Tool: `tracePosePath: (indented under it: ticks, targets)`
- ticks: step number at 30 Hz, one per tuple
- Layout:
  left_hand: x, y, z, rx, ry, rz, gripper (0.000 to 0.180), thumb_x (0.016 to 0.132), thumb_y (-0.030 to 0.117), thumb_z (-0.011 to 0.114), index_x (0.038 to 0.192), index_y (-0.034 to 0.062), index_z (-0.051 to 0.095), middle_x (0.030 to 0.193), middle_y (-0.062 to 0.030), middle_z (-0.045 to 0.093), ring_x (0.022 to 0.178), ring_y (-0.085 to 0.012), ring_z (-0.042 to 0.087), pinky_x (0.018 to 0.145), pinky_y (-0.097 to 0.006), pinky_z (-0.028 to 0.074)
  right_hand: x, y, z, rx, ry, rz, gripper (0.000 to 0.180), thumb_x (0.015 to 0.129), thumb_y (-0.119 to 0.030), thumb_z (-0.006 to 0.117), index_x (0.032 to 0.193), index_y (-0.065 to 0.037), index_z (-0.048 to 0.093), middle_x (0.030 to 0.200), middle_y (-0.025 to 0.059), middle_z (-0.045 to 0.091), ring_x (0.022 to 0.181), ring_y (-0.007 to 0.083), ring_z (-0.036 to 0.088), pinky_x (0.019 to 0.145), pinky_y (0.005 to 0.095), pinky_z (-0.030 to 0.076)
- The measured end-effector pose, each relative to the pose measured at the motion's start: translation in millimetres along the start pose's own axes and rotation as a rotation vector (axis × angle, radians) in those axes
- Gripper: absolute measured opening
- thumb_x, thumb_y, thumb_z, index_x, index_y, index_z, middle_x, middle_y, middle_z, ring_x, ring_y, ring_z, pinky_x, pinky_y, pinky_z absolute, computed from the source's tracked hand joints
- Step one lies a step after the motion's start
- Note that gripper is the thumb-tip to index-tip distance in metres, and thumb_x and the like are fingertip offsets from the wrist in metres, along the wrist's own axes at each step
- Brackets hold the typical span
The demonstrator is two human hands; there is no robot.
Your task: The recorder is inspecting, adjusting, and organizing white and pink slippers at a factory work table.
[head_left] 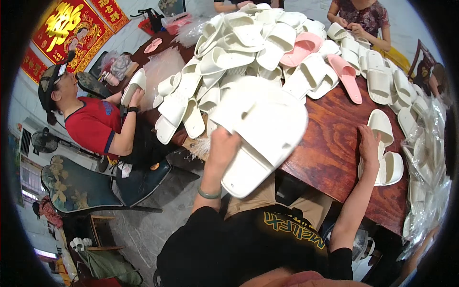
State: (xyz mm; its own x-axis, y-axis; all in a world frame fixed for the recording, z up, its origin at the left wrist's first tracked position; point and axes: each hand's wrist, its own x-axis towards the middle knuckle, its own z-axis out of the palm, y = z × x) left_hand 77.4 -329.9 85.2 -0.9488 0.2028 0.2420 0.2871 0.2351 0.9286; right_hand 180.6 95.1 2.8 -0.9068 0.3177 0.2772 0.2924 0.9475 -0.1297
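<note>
My left hand (223, 146) grips a large white slipper (260, 131) and holds it up close in front of me, above the near edge of the dark red wooden table (330, 143). My right hand (369, 146) rests on the table with its fingers on a pair of white slippers (385, 153) lying side by side. A big heap of white slippers (248, 43) with a few pink slippers (302, 48) among them fills the far half of the table.
A person in a red shirt (93, 124) sits at the left holding a white slipper. Another person (363, 19) works at the far right end. Clear plastic bags (430, 158) pile along the right edge. A dark patterned chair (76, 184) stands at lower left.
</note>
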Motion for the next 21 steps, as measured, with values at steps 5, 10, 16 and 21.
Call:
tracePosePath:
  ticks: [5, 10, 16, 21]
  targets:
    - [-5, 30, 79, -0.087, -0.516, 0.102, 0.025, 0.081, 0.008, 0.054, 0.102, -0.0049, 0.059, 0.087, -0.0119, 0.066, 0.082, -0.0139, 0.061, 0.072, -0.029, 0.048, 2, 3, -23, 0.054, 0.037, 0.108, 0.026, 0.084, -0.007, 0.052, 0.109, -0.007, 0.058, 0.108, 0.0094, 0.061, 0.105, 0.0268, 0.054, 0.093, 0.0491, 0.034]
    - [-5, 7, 177, 0.135, -0.616, 0.259, 0.029, 0.079, 0.020, 0.056, 0.083, -0.0084, 0.057, 0.079, -0.0272, 0.059, 0.076, -0.0378, 0.060, 0.067, -0.044, 0.045, 5, 12, -8, 0.416, 0.377, 0.158, 0.020, 0.085, -0.013, 0.055, 0.094, 0.002, 0.064, 0.088, 0.0203, 0.065, 0.082, 0.0347, 0.062, 0.072, 0.0376, 0.048]
    - [-5, 0, 232, 0.201, -0.467, 0.241, 0.029, 0.081, 0.019, 0.053, 0.079, -0.0105, 0.053, 0.081, -0.0302, 0.056, 0.081, -0.0454, 0.055, 0.074, -0.051, 0.041, -7, -9, -32, 0.551, 0.403, 0.278, 0.023, 0.088, -0.014, 0.053, 0.097, 0.004, 0.063, 0.089, 0.0196, 0.065, 0.080, 0.0310, 0.062, 0.073, 0.0360, 0.047]
    - [-7, -7, 238, 0.117, -0.458, 0.256, 0.028, 0.084, 0.019, 0.052, 0.088, -0.0084, 0.051, 0.085, -0.0300, 0.057, 0.084, -0.0452, 0.055, 0.075, -0.050, 0.042, -4, -18, -49, 0.588, 0.261, 0.304, 0.034, 0.093, -0.027, 0.046, 0.098, 0.002, 0.062, 0.086, 0.0224, 0.062, 0.080, 0.0318, 0.060, 0.074, 0.0360, 0.045]
